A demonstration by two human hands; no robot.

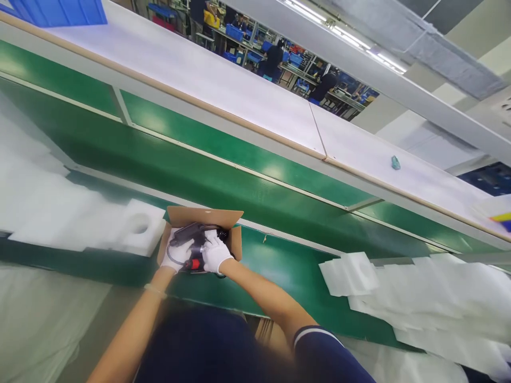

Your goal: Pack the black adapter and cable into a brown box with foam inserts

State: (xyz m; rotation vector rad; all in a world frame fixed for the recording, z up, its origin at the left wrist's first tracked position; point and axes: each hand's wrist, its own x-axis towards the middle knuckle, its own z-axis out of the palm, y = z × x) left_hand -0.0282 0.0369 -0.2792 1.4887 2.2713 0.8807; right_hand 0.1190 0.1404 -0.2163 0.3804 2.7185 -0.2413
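Note:
A small open cardboard box (pixel 207 217) sits on the green belt (pixel 223 186) in front of me. Inside it lies a black device with cable and a red part (pixel 194 234). Both my hands wear white gloves and reach into the box. My left hand (pixel 176 254) is curled round the device's left side and cable. My right hand (pixel 214 253) presses on its right side with the fingers closed over it.
A white foam insert with a round hole (pixel 139 227) lies left of the box. More white foam pieces (pixel 351 272) pile up at the right. A raised white shelf (pixel 239 96) runs behind the belt. Other people work at benches far behind.

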